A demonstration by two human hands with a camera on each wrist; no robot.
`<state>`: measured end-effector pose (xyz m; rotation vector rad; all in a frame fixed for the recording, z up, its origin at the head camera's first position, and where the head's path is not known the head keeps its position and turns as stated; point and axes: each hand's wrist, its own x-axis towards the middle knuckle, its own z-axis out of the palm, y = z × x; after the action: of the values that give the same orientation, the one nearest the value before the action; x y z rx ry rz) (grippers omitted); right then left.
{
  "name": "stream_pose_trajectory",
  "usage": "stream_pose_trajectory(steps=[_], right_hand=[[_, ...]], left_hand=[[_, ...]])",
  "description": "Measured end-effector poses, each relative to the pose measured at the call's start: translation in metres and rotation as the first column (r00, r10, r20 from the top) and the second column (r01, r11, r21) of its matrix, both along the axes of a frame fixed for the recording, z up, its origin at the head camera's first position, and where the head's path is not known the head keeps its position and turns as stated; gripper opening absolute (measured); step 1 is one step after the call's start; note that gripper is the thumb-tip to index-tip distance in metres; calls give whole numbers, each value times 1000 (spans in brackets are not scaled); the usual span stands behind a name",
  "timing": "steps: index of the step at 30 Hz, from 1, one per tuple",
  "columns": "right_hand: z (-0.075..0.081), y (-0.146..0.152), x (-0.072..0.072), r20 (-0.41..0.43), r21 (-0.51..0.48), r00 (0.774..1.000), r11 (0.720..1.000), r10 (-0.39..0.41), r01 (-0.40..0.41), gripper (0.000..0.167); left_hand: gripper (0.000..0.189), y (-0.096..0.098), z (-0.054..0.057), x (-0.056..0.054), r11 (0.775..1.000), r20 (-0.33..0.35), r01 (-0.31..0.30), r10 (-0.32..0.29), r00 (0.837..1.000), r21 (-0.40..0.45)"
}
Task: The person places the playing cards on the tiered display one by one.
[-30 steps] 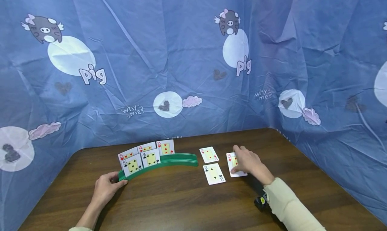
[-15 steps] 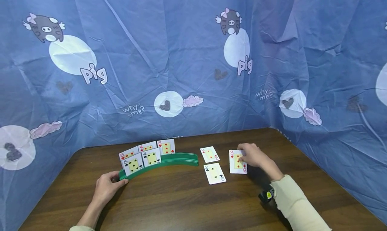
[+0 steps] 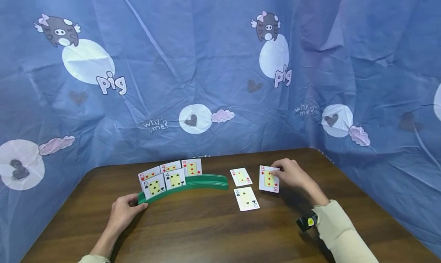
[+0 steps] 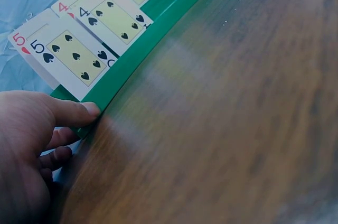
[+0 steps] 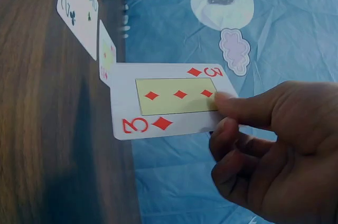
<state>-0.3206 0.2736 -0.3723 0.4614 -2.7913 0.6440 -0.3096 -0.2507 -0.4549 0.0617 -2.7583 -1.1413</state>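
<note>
My right hand [image 3: 293,175] pinches the three of diamonds [image 5: 177,97] by its edge, thumb on the face, and the card is raised off the table. At the left, my left hand [image 3: 124,212] grips the near end of a curved green card holder [image 3: 206,182] between thumb and fingers. Standing in that holder are the five of spades [image 4: 76,57], four of spades [image 4: 113,20], three of hearts [image 3: 191,167], four of diamonds [image 3: 170,166] and five of hearts [image 3: 148,173], the last two partly covered by the front cards.
Between the holder and my right hand, the two of diamonds [image 3: 241,177] and the two of clubs [image 3: 246,199] lie face up on the brown wooden table [image 3: 206,232]. A blue patterned cloth [image 3: 220,71] hangs behind the table and along its sides.
My right hand has taken hold of the three of diamonds and lifted it from the table. The left hand keeps its grip on the holder's end.
</note>
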Motion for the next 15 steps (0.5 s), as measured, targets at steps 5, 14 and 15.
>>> stream_pose_trajectory(steps=[5,14,15], right_hand=[[2,-2,-1,-46,-61,998,998,-36,34,10],[12,-21,-9,-63,-190,997,982,-33,20,12],[13,-24,-11,-63,-195,998,981,-25,13,13]], left_hand=[[44,2,1,-1,1000,3,1,-1,1000,5],[44,0,0,-2,1000,1,-8,8,1000,7],[44,0,0,-2,1000,1,-11,11,1000,6]])
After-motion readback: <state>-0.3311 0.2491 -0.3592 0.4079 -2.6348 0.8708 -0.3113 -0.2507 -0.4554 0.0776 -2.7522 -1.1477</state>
